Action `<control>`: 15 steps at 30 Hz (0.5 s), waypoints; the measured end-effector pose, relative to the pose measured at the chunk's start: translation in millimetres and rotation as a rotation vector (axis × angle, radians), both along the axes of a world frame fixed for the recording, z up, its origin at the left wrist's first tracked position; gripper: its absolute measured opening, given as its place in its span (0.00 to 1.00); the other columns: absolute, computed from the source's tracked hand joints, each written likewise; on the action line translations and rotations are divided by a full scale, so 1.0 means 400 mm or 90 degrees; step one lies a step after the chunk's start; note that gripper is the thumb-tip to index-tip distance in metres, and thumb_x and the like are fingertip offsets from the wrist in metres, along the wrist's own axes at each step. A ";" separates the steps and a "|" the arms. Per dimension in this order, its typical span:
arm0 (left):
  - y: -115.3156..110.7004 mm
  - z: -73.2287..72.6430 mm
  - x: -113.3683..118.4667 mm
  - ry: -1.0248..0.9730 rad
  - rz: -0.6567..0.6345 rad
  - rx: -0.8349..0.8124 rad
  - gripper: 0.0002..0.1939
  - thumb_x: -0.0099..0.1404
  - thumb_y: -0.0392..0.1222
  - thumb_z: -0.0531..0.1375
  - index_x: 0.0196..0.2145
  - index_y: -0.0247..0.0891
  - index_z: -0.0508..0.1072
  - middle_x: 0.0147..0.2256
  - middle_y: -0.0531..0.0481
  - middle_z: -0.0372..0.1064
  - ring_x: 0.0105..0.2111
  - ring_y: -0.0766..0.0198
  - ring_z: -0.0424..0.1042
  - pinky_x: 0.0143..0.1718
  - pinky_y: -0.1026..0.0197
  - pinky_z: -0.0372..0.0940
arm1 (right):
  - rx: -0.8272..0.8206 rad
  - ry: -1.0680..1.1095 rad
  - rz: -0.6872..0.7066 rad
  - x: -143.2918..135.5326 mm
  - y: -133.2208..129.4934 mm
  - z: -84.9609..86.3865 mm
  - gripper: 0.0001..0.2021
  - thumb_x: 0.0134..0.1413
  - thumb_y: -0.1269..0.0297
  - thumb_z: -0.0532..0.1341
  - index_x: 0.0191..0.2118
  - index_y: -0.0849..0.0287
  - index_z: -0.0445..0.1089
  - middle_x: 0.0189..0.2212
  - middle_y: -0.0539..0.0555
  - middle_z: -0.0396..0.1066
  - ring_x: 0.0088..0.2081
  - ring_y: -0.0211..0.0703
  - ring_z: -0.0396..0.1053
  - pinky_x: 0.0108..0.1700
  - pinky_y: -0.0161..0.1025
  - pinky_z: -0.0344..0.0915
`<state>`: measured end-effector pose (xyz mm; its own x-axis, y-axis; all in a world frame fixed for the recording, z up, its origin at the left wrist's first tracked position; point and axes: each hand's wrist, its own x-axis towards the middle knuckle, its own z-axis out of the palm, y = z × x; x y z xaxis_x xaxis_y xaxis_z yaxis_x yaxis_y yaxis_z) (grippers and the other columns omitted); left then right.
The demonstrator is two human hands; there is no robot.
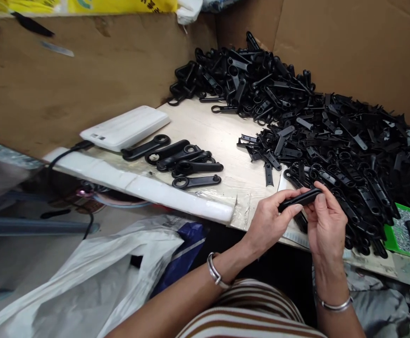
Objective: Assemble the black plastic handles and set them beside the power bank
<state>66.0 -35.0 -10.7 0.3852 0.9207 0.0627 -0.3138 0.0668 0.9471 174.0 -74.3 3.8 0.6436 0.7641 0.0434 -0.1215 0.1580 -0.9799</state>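
Between my two hands is a long black plastic handle-like part (300, 200), held just above the front edge of the table. My left hand (271, 217) is closed on its left end, thumb along the near side. The fingers and thumb of my right hand (326, 217) pinch its right end. Close behind and to the right lie rows of similar black parts with ring ends (352, 185). A small group of black ring-ended handles (190, 166) rests on the table to the left of my hands.
A large heap of black plastic parts (261, 80) covers the back and right of the table (205, 122). A white power bank-like box (123, 126) with a black cable sits at left. At far right stands a green tray (390, 239) of small metal pieces. Cardboard walls (352, 42) enclose the back.
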 end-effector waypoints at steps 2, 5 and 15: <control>0.001 0.000 -0.003 0.018 -0.017 0.012 0.11 0.60 0.35 0.62 0.41 0.38 0.79 0.41 0.47 0.78 0.42 0.58 0.74 0.49 0.59 0.66 | -0.003 -0.015 -0.003 0.003 -0.003 -0.005 0.18 0.51 0.55 0.67 0.46 0.60 0.73 0.36 0.57 0.78 0.37 0.46 0.77 0.44 0.47 0.74; 0.001 0.002 -0.008 0.040 -0.035 0.034 0.12 0.62 0.36 0.60 0.43 0.38 0.79 0.41 0.47 0.78 0.40 0.58 0.75 0.46 0.59 0.67 | -0.038 -0.083 0.006 0.019 -0.010 -0.014 0.19 0.52 0.55 0.67 0.47 0.60 0.74 0.38 0.57 0.78 0.38 0.46 0.77 0.43 0.45 0.73; 0.033 0.018 -0.034 0.152 -0.067 0.182 0.10 0.60 0.37 0.63 0.40 0.38 0.78 0.35 0.49 0.78 0.32 0.61 0.73 0.35 0.65 0.64 | -0.085 -0.327 -0.104 0.014 -0.027 -0.015 0.15 0.53 0.56 0.65 0.44 0.58 0.78 0.40 0.56 0.78 0.39 0.46 0.75 0.45 0.44 0.71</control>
